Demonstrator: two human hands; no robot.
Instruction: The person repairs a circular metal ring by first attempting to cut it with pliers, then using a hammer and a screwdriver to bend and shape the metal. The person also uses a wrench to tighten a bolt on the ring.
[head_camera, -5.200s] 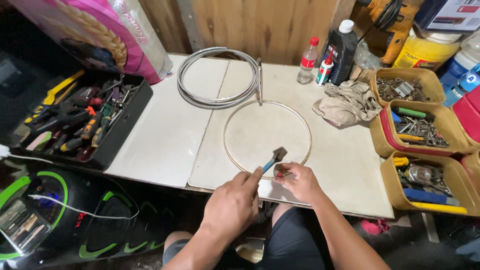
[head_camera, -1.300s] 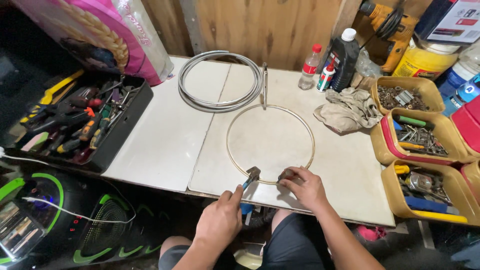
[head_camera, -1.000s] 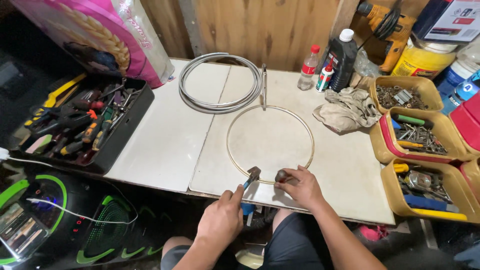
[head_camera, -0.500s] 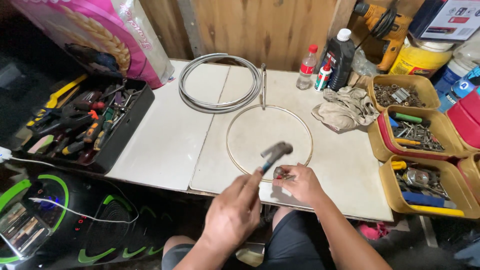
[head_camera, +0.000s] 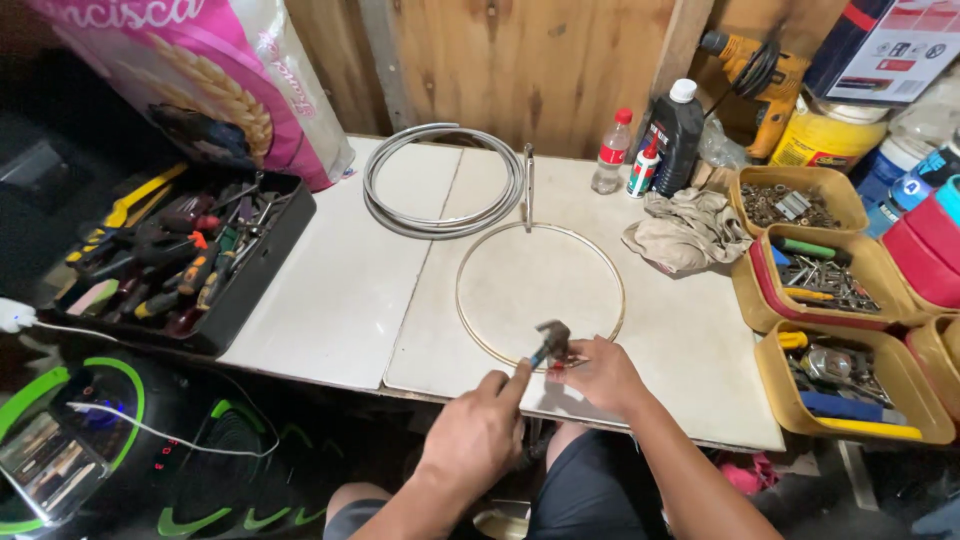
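Ring (head_camera: 541, 294) lies formed on counter (head_camera: 330, 300); left hand (head_camera: 478, 430) grips pliers (head_camera: 548, 340) at near joint, right hand (head_camera: 598, 372) pinching wire there; joint apparently unfinished.

right hand (head_camera: 601, 377) covers ring (head_camera: 541, 295) near edge; pliers (head_camera: 548, 342) handles hidden in left hand (head_camera: 478, 437)

A brass-yellow wire ring (head_camera: 540, 295) lies on an off-white tabletop (head_camera: 330, 290) beside a grey coil of cable (head_camera: 443, 180), a beige rag (head_camera: 685, 230) and a black bottle with a white cap (head_camera: 677, 135). The pliers (head_camera: 548, 342) show a dark grey head and blue handles; the clear bottle (head_camera: 611, 152) has a red cap and red label. Mustard-yellow tubs (head_camera: 845, 375) stand at the right, a black tool tray (head_camera: 185, 265) with yellow, red and orange handles at the left under a pink sack (head_camera: 200, 70) printed with golden wheat ears.
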